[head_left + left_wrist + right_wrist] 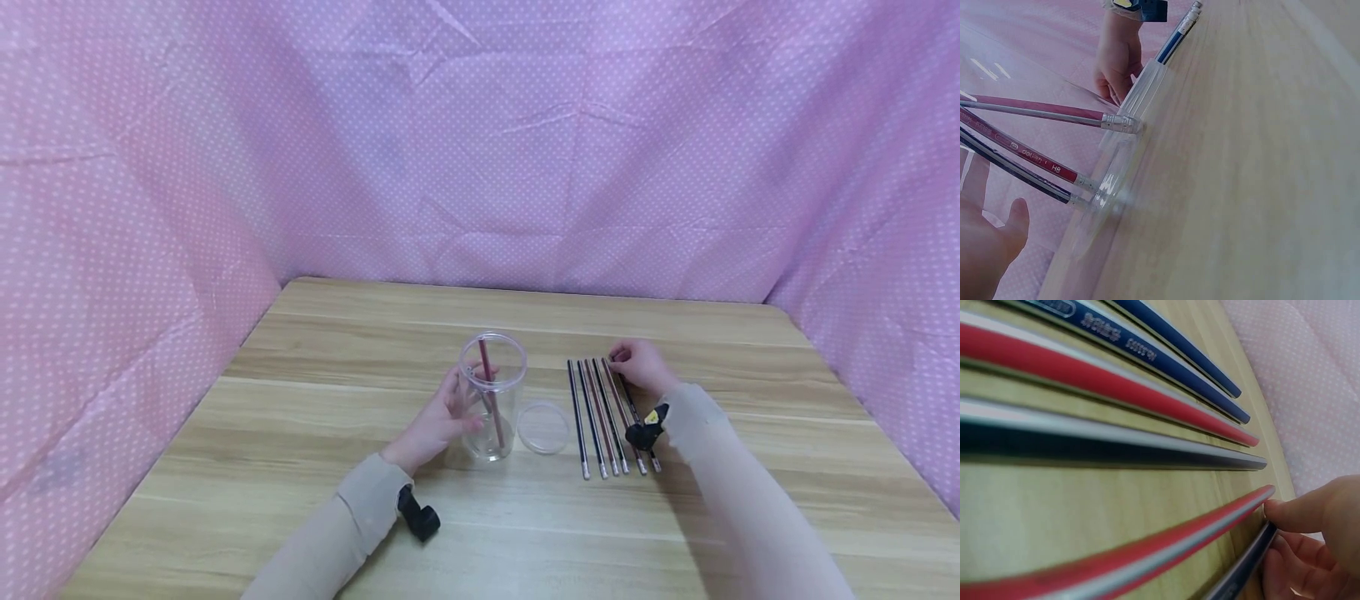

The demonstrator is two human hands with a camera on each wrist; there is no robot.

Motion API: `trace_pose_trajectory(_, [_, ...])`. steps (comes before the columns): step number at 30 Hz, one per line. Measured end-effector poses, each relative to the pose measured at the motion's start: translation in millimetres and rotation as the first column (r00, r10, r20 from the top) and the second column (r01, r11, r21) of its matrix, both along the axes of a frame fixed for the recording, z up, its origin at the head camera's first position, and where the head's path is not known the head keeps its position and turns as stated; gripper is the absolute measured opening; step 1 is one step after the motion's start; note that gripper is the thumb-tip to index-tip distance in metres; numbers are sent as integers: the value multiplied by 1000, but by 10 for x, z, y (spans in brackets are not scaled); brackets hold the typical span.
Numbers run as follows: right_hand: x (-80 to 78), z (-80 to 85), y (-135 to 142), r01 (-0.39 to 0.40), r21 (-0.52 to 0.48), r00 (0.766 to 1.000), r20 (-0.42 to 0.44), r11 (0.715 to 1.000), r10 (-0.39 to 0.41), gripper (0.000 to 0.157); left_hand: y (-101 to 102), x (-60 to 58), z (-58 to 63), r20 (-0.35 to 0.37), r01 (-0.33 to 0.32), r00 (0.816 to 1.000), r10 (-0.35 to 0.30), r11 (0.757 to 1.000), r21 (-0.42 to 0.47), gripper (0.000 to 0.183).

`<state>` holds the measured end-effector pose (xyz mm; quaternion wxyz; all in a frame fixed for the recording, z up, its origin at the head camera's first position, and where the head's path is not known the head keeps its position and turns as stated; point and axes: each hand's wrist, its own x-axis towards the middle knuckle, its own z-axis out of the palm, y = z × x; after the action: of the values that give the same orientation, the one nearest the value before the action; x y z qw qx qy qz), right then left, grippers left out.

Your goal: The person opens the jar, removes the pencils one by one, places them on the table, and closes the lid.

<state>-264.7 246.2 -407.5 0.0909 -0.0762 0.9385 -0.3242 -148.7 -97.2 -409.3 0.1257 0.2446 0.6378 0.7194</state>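
My left hand [453,412] holds a clear plastic cup [510,400] upright, fingers round its far side and thumb at the front. Inside the cup lean red pencils [1029,150] and a dark striped pencil [1016,165], eraser ends down in the left wrist view. To the right, my right hand [637,365] pinches the unsharpened far end of a dark pencil [1238,569] between thumb and fingers, its eraser end toward me. Beside it, my thumb tip is right at the end of a red pencil [1166,550]. Several more red and dark pencils [596,417] lie in a row.
A clear round lid [543,427] lies flat on the wooden table [337,333] between cup and pencils. Pink dotted cloth [510,167] hangs behind the table and along both sides. Each wrist wears a small black camera [420,515].
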Motion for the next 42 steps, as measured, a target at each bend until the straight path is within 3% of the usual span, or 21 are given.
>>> trace_pose_trajectory(13, [27, 5, 65, 24, -37, 999, 30, 999, -23, 29, 12, -1, 0, 1, 9, 1000, -9, 1000, 9, 81])
trace_pose_trajectory(22, [94, 222, 60, 37, -117, 999, 37, 992, -32, 37, 3, 8, 14, 15, 7, 1000, -7, 1000, 3, 82])
trace_pose_trajectory(28, [136, 344, -55, 0, -145, 1000, 9, 990, 2, 38, 4, 18, 27, 14, -2, 1000, 2, 1000, -12, 80])
trace_pose_trajectory(36, [163, 436, -176, -49, -102, 998, -31, 994, 46, 36, 13, 22, 2, 3, -4, 1000, 4, 1000, -13, 81])
trace_pose_trajectory(42, [213, 547, -294, -96, -152, 994, -60, 984, 88, 35, 16, 27, 6, 11, -13, 1000, 13, 1000, -17, 82])
